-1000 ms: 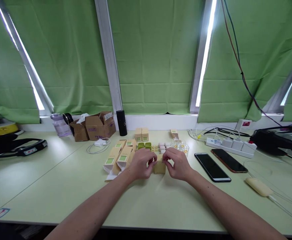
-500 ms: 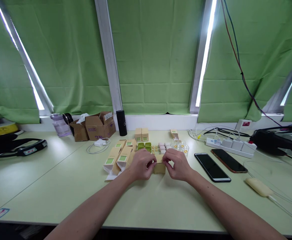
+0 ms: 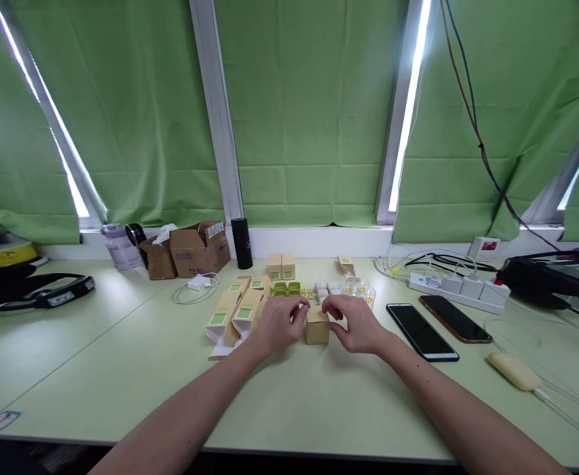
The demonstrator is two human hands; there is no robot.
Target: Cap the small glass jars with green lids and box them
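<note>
A small plain brown cardboard box (image 3: 317, 333) stands upright on the table between my hands. My left hand (image 3: 285, 322) is at its upper left corner, thumb and forefinger drawn together at the edge. On the other side, my right hand (image 3: 352, 323) is beside the upper right edge, its thumb and forefinger apart with nothing visible between them. Behind my hands lie green cups (image 3: 287, 288), pale pink pieces (image 3: 321, 290) and clear cups with yellow centres (image 3: 364, 290). Flattened brown cartons with green labels (image 3: 226, 310) lie left of my left hand.
Two closed boxes (image 3: 282, 266) and an opened carton (image 3: 347, 267) are at the back. Two phones (image 3: 422, 331) (image 3: 455, 318), a power strip (image 3: 455, 290) and a cream-coloured device on a cable (image 3: 514, 371) lie right. A black cylinder (image 3: 241, 244) and larger cartons (image 3: 197, 251) stand back left.
My right hand's fingers have parted and moved slightly off the box's edge. My left hand has risen a little at its corner. The box stays in place.
</note>
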